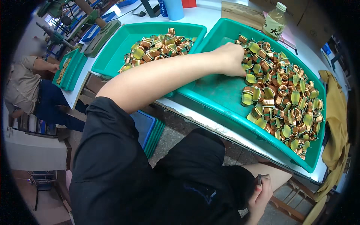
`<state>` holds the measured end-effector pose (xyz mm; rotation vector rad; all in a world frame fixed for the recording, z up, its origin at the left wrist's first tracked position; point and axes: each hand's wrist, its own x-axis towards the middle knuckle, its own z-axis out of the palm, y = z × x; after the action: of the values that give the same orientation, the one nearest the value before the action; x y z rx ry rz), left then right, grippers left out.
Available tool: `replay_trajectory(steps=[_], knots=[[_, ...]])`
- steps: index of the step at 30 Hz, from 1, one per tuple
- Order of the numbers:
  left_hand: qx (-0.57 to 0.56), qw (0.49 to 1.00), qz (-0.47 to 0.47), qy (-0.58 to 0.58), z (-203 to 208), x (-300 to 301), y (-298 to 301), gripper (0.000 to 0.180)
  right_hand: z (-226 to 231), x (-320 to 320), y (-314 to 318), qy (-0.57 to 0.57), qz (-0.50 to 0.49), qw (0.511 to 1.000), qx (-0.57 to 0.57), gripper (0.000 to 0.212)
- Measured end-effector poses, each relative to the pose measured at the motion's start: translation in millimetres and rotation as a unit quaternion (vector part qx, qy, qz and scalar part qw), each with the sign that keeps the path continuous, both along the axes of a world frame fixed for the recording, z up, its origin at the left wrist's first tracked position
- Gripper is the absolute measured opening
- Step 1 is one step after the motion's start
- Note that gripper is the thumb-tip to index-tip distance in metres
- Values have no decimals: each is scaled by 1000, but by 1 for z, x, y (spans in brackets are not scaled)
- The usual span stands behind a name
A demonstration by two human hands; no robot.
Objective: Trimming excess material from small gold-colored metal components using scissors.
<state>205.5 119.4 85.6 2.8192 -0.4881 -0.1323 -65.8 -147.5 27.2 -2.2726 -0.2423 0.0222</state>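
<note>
from my end of the head view, i have the left hand (231, 59) over the large green plastic tray (221, 92) right of the frame's center, its bare forearm crossing from the lower left. the hand is curled at the upper left edge of the heaped copper-wound toroidal coils (282, 90), and its fingertips are mostly hidden from me, so i cannot tell whether it grips one. those coils, many with flat yellow-green pieces on them, fill the right side of that tray, and its left side shows bare green plastic.

at the lower right of the frame, i see the right hand (262, 195) near the lap, fingers closed around a small dark piece (259, 179) that sticks up from the grip; i cannot make out what it is.

a second green tray (112, 47), upper center-left, carries a smaller pile of similar coils (153, 49). both trays sit on the white counter (208, 15). at the upper right i pick out a labeled bottle (276, 21) just beyond the large tray, and a mustard-yellow cloth (335, 120) hangs at the right edge. at the far left, another person (28, 80) reaches toward a smaller green tray (75, 73).
</note>
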Motion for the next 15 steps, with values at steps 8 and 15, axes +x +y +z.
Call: replay_trajectory(steps=[8,15], knots=[[-147,989,30,14,-7,3,0,30,1,4,5,21,5,1000,-22,27],[-599,791,81,94,19,-36,7,24,7,2,5,87,8,995,47,28]])
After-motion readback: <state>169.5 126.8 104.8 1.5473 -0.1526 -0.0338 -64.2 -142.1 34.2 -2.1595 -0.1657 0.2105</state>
